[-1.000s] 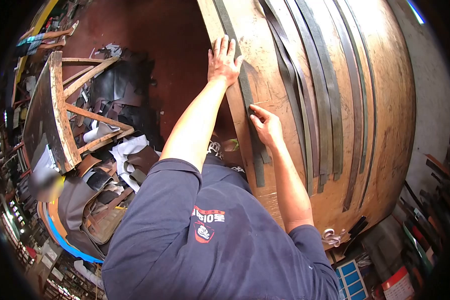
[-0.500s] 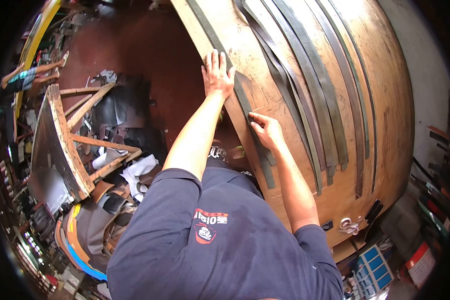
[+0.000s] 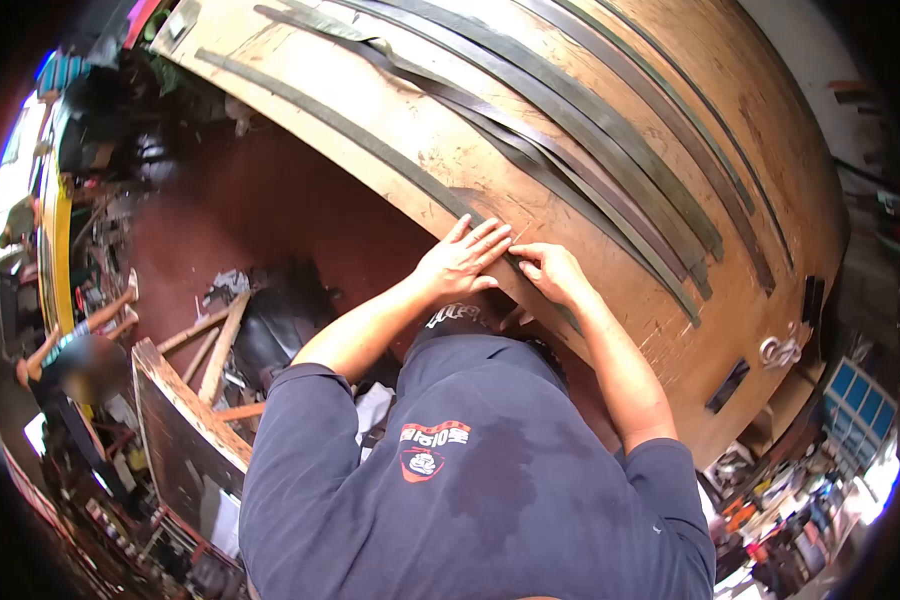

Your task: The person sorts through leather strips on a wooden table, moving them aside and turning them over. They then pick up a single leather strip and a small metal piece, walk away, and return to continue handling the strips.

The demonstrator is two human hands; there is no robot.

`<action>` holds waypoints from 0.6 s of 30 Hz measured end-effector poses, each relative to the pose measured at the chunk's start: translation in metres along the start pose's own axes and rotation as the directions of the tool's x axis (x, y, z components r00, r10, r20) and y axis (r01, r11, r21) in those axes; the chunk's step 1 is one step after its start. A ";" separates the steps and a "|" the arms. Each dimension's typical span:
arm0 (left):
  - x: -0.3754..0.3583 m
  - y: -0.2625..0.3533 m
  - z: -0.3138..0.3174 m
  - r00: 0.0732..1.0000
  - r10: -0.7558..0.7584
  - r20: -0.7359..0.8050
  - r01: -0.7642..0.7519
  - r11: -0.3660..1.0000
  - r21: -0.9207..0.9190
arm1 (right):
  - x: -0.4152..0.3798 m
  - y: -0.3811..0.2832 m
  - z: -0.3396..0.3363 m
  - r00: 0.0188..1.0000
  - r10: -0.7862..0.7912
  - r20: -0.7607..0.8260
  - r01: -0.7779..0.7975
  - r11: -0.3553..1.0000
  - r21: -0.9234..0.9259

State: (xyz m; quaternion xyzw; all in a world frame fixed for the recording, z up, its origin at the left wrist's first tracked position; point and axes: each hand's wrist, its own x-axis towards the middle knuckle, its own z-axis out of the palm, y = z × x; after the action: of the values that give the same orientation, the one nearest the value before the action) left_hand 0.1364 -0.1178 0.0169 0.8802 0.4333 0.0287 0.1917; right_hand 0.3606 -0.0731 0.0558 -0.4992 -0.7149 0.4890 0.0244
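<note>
A long dark strip [image 3: 370, 145], leather-like, lies along the near edge of the wooden table [image 3: 660, 330]. My left hand [image 3: 463, 262] rests flat across this strip at the edge, fingers spread. Just right of it, my right hand [image 3: 552, 272] has its thumb and index finger bent together at the strip. Whatever is between those fingertips is too small to make out. Part of the strip disappears under both hands, and its near end shows beyond my right hand.
Several dark strips [image 3: 580, 110] lie lengthwise farther across the table. A white roll or coil [image 3: 780, 350] sits at its right end. Left of me stands a wooden frame [image 3: 195, 410] beside scraps on the floor. Another person [image 3: 75, 340] is at the far left.
The view has turned, so the table now slants down to the right. My left hand has come close beside my right hand along the strip. My right hand stays at the strip.
</note>
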 end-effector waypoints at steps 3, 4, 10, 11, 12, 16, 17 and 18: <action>-0.007 -0.048 -0.011 1.000 0.006 -0.003 -0.006 0.998 0.066 | -0.004 -0.005 0.003 1.000 0.008 -0.023 -0.009 1.000 -0.007; -0.009 -0.065 -0.024 0.998 -0.058 0.014 0.056 0.995 0.082 | -0.004 -0.007 0.003 0.999 0.000 -0.035 -0.001 1.000 -0.026; -0.011 -0.120 -0.058 0.947 -0.287 -0.147 0.312 0.932 0.186 | 0.008 -0.009 0.005 0.997 -0.051 -0.063 0.047 0.997 -0.060; -0.002 -0.103 -0.062 0.961 -0.107 -0.254 0.141 0.983 0.118 | 0.010 -0.012 0.005 0.996 -0.044 -0.075 0.041 0.998 -0.048; 0.011 -0.080 -0.066 0.979 -0.027 -0.204 0.016 0.998 -0.057 | 0.013 -0.014 0.003 0.998 -0.029 -0.058 0.027 0.999 -0.038; 0.030 -0.035 -0.023 0.945 0.213 -0.249 -0.248 0.962 -0.118 | 0.009 -0.017 0.004 0.998 -0.003 -0.070 0.003 1.000 0.000; 0.032 -0.036 -0.015 0.945 0.208 -0.253 -0.238 0.967 -0.095 | 0.005 -0.018 0.003 0.996 -0.003 -0.088 0.001 1.000 -0.016; 0.033 -0.036 -0.014 0.943 0.227 -0.245 -0.257 0.961 -0.100 | 0.002 -0.016 0.003 0.996 0.009 -0.092 -0.010 1.000 -0.002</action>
State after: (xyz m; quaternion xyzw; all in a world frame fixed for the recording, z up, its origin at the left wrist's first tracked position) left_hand 0.1264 -0.0683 0.0131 0.9029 0.3383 0.1826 0.1922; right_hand 0.3473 -0.0734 0.0647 -0.5247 -0.7112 0.4646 0.0543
